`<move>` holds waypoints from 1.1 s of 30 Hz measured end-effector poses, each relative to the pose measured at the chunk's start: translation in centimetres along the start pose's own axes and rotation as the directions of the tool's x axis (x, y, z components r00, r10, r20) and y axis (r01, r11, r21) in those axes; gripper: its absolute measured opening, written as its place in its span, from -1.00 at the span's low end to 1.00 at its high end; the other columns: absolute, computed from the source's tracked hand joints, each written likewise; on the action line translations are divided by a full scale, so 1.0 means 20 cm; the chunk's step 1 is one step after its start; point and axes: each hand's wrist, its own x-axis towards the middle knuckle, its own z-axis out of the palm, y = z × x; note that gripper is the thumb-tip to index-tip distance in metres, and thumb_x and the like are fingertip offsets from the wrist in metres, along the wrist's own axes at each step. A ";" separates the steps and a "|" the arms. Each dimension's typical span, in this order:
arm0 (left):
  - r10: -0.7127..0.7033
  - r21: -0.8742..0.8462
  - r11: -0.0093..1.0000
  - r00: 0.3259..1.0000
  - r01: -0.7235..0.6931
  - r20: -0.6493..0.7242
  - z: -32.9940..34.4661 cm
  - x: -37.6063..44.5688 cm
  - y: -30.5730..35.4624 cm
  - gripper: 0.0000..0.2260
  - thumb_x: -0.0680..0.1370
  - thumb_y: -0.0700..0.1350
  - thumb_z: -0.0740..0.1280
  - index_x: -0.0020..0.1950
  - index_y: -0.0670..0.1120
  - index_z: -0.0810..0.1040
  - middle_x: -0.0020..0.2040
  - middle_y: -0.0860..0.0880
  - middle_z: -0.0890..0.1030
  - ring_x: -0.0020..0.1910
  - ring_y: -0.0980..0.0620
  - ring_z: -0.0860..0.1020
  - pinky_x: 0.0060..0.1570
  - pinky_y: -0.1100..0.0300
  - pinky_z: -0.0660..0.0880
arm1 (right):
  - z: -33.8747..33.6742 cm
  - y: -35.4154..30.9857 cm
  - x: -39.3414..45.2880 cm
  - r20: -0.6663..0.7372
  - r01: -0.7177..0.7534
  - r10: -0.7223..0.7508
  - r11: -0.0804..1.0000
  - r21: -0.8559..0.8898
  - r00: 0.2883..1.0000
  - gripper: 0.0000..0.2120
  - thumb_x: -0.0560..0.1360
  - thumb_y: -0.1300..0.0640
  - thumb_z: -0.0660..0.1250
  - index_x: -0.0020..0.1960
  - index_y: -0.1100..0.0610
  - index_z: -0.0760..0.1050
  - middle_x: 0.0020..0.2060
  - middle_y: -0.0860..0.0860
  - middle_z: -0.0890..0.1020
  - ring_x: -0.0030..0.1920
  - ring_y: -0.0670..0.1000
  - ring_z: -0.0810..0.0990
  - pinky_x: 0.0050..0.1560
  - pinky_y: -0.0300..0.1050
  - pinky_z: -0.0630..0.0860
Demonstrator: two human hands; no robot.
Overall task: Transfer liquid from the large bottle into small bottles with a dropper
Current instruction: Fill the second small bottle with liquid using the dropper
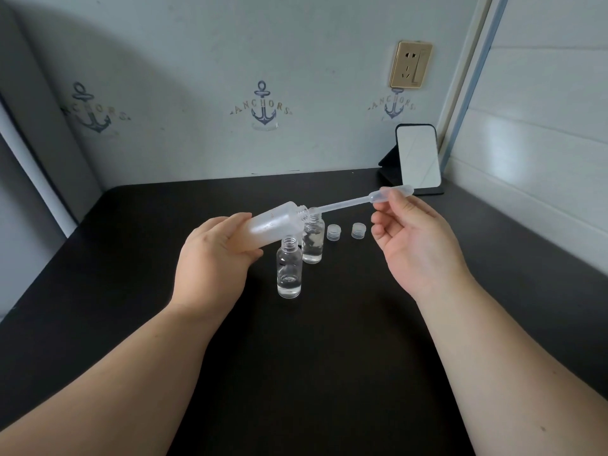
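Observation:
My left hand [214,258] grips the large frosted bottle [273,223] and holds it tilted in the air, its open neck pointing right. My right hand [414,238] pinches the bulb of a clear plastic dropper [358,200], whose thin tip lies at the large bottle's mouth. Two small clear bottles stand uncapped on the black table below. The near small bottle [289,273] holds a little liquid at its bottom. The far small bottle [313,240] stands right behind it, partly hidden by the large bottle.
Two small translucent caps [333,232] [358,230] lie on the black table [296,373] to the right of the bottles. A phone on a dark stand [417,159] leans at the back right, near the wall.

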 end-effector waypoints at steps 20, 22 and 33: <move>-0.145 -0.219 0.965 0.989 0.148 0.031 -0.01 0.01 0.01 -0.81 0.51 0.04 0.46 0.06 0.24 0.53 -0.09 0.30 0.59 -0.14 0.17 0.59 -0.17 0.15 0.50 | -0.06 -0.04 0.03 -0.213 0.013 0.056 0.950 0.311 0.976 -0.79 0.53 0.21 0.41 -0.26 0.22 0.67 -0.28 0.06 0.66 -0.30 0.00 0.62 -0.25 -0.20 0.55; -0.159 -0.229 0.960 0.987 0.163 0.037 0.00 0.01 0.00 -0.84 0.51 0.04 0.46 0.03 0.25 0.54 -0.09 0.31 0.60 -0.14 0.22 0.60 -0.20 0.21 0.48 | -0.05 -0.03 0.03 -0.203 0.012 0.049 0.957 0.290 0.978 -0.79 0.52 0.21 0.41 -0.28 0.21 0.66 -0.29 0.05 0.66 -0.31 -0.01 0.61 -0.26 -0.21 0.54; -0.233 -0.237 0.943 0.972 0.235 0.038 0.00 0.02 0.00 -0.60 0.51 0.11 0.48 0.31 0.15 0.50 -0.03 0.30 0.56 -0.02 0.25 0.55 -0.16 0.34 0.39 | -0.05 -0.03 0.03 -0.195 0.039 0.004 0.976 0.215 0.981 -0.83 0.55 0.20 0.37 -0.21 0.19 0.61 -0.28 0.02 0.65 -0.34 -0.03 0.59 -0.27 -0.22 0.52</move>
